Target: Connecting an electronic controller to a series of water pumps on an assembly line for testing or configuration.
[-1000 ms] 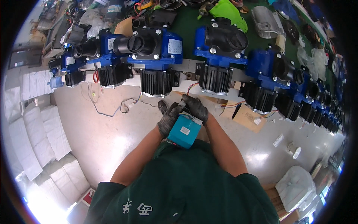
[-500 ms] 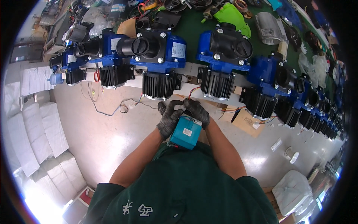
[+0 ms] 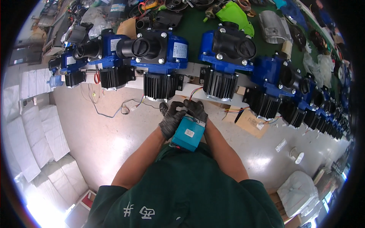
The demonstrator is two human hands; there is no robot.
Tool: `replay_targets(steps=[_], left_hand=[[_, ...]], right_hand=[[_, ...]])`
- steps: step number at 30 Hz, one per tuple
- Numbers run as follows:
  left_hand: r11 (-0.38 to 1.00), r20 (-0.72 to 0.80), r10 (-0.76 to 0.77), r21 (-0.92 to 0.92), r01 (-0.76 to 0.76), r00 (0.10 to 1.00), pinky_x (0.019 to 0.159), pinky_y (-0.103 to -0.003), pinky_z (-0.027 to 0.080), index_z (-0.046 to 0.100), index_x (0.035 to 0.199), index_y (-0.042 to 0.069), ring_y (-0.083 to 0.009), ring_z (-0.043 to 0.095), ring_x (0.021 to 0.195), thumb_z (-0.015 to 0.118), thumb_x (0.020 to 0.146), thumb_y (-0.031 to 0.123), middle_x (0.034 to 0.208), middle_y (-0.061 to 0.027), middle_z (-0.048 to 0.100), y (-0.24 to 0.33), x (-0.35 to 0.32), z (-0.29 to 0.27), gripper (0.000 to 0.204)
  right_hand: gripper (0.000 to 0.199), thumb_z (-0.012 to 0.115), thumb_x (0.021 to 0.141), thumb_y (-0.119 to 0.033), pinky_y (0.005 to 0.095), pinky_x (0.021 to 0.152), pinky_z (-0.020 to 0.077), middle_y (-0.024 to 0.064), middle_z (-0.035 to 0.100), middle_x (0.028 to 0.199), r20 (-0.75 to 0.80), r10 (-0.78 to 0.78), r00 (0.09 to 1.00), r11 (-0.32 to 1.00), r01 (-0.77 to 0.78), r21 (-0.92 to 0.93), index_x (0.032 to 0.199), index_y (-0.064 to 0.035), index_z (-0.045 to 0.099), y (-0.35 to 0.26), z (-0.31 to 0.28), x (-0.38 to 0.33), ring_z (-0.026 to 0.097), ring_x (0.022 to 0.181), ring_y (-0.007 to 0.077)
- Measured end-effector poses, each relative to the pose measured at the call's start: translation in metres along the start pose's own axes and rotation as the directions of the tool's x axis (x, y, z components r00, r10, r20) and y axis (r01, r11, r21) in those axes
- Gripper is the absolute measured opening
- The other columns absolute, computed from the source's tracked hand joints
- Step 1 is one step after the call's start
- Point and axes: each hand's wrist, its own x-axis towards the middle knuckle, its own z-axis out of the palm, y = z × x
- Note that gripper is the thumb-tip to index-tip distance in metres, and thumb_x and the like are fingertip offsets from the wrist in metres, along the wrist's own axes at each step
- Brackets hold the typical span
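Note:
In front of my body is a teal box-shaped unit (image 3: 188, 133) with a white label and dark leads at its far end. My left hand (image 3: 171, 121), in a dark grey glove, is closed at the box's far left corner, fingertips bent toward the right hand; what they pinch is hidden. My right hand (image 3: 197, 111), gloved alike, is closed around the lower end of coloured wires (image 3: 194, 92). Those wires hang from a blue pump (image 3: 227, 47) with a black finned motor (image 3: 220, 84). The wire ends are covered by my fingers.
More blue pumps (image 3: 159, 51) line the bench edge on both sides, motors overhanging. Loose cables (image 3: 110, 115) trail at left. A cardboard box (image 3: 251, 123) sits below the bench at right. White wrapped packs (image 3: 53, 129) are stacked at left. Parts and plastic bags cover the green bench top.
The teal unit has tilted slightly and shifted a little left. Both hands stay together at the wires, with small finger movements. The whole view has shifted slightly.

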Motion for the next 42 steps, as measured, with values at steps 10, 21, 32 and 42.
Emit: replay_targets(steps=[10, 21, 32, 42], left_hand=[[0.987, 0.001, 0.126, 0.101, -0.125, 0.992, 0.088, -0.033, 0.052, 0.049, 0.128, 0.014, -0.0174, 0.057, 0.105, 0.064, 0.096, 0.022, 0.117, -0.0064, 0.058, -0.034, 0.004, -0.008, 0.036], [0.629, 0.199, 0.442, 0.626, -0.461, 0.875, 0.091, -0.035, 0.052, 0.053, 0.124, 0.013, -0.0194, 0.057, 0.107, 0.068, 0.092, 0.021, 0.115, -0.0071, 0.057, -0.006, -0.004, -0.008, 0.036], [0.965, -0.025, 0.11, 0.243, -0.1, 0.994, 0.09, -0.034, 0.052, 0.053, 0.124, 0.013, -0.0195, 0.057, 0.108, 0.065, 0.094, 0.015, 0.118, -0.0088, 0.055, -0.016, -0.008, -0.009, 0.032], [0.874, -0.046, -0.257, -0.438, 0.212, 0.965, 0.09, -0.034, 0.051, 0.053, 0.123, 0.012, -0.0191, 0.055, 0.109, 0.066, 0.094, 0.02, 0.117, -0.0064, 0.05, 0.033, -0.012, 0.003, 0.033]], right_hand=[[0.061, 0.061, 0.086, -0.018, 0.044, 0.085, 0.0536, 0.0252, 0.06, 0.12, -0.038, -0.057, 0.998, 0.988, 0.051, -0.143, 0.141, 0.0027, 0.042, -0.009, -0.009, 0.012, 0.063, 0.102, 0.0381], [0.038, 0.056, 0.095, -0.024, 0.0437, 0.078, 0.0548, 0.0246, 0.064, 0.103, 0.093, 0.343, 0.935, 0.878, -0.354, 0.321, 0.126, -0.0026, 0.052, -0.006, -0.001, 0.013, 0.066, 0.095, 0.0384], [0.034, 0.057, 0.091, -0.02, 0.044, 0.075, 0.0538, 0.0213, 0.067, 0.101, 0.117, 0.212, 0.97, 0.972, -0.198, -0.123, 0.121, -0.0035, 0.056, -0.024, -0.012, 0.031, 0.067, 0.093, 0.0374], [0.037, 0.062, 0.087, -0.023, 0.0461, 0.071, 0.0548, 0.0213, 0.066, 0.098, 0.106, 0.339, 0.935, 0.928, -0.351, 0.127, 0.12, -0.0076, 0.057, -0.014, 0.016, 0.031, 0.067, 0.089, 0.0378]])
